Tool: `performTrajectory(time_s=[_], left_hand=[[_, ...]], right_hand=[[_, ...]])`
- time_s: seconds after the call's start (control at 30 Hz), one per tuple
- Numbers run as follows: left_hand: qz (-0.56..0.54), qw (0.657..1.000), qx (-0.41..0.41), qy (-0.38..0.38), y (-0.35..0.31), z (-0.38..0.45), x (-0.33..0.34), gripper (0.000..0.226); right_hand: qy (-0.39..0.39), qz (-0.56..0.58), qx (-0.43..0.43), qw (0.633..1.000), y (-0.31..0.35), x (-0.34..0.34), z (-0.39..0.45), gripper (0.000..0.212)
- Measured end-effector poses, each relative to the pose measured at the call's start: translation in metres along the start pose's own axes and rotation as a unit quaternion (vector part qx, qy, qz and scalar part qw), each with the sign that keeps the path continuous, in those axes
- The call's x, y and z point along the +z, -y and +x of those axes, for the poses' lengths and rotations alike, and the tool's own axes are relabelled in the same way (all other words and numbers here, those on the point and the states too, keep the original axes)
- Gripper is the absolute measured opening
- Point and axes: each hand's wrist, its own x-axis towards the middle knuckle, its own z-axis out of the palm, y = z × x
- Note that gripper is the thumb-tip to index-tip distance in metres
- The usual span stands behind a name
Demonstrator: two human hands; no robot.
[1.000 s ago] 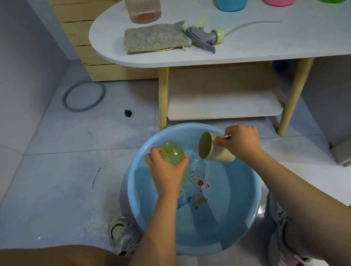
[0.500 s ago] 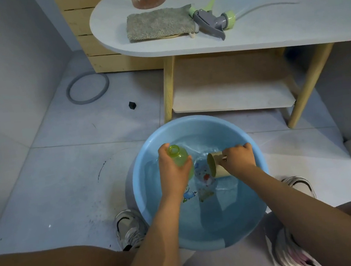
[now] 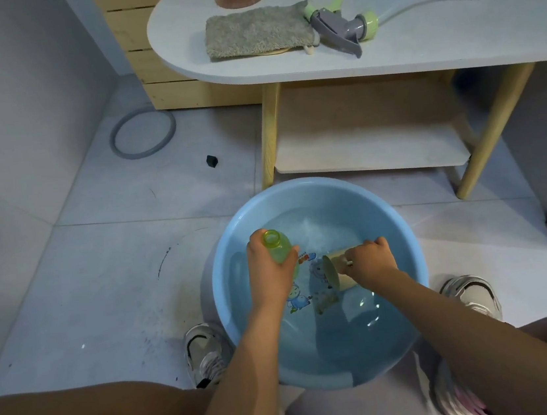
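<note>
A light blue basin (image 3: 402,226) with water in it stands on the tiled floor between my feet. My left hand (image 3: 269,270) grips a small green bottle (image 3: 278,246) with an open neck, held upright over the basin's left side. My right hand (image 3: 368,261) holds a beige cup (image 3: 333,270) by its handle. The cup lies tipped on its side, mouth to the left, low in the water. Cartoon pictures show on the basin's bottom.
A white oval table (image 3: 452,44) on wooden legs stands just behind the basin, with a lower shelf (image 3: 369,154). On it lie a grey cloth (image 3: 257,31), a spray nozzle (image 3: 343,26) with tube, a clear tumbler and coloured bottles. A grey ring (image 3: 142,133) lies on the floor at left.
My right hand lowered the cup from beside the bottle's neck down into the basin's water and tipped it on its side. My left hand kept the bottle in place.
</note>
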Motion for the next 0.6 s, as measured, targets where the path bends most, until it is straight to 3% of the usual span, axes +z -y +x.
performTrajectory(time_s=[0.13, 0.27, 0.43, 0.6], left_hand=[[0.004, 1.0, -0.012, -0.011, -0.001, -0.002, 0.0, 0.052], [0.005, 1.0, -0.01, -0.005, -0.002, -0.004, -0.002, 0.054], [0.022, 1.0, -0.002, 0.015, -0.006, -0.006, 0.001, 0.057], [0.041, 0.999, 0.006, 0.031, -0.008, -0.01, 0.005, 0.06]], right_hand=[[0.013, 0.174, 0.064, 0.983, -0.012, -0.003, -0.002, 0.031], [0.011, 0.398, 0.141, 0.906, -0.029, -0.016, -0.006, 0.042], [-0.028, 0.507, 0.143, 0.849, -0.039, -0.026, -0.02, 0.024], [-0.065, 0.584, 0.116, 0.801, -0.045, -0.043, -0.024, 0.036]])
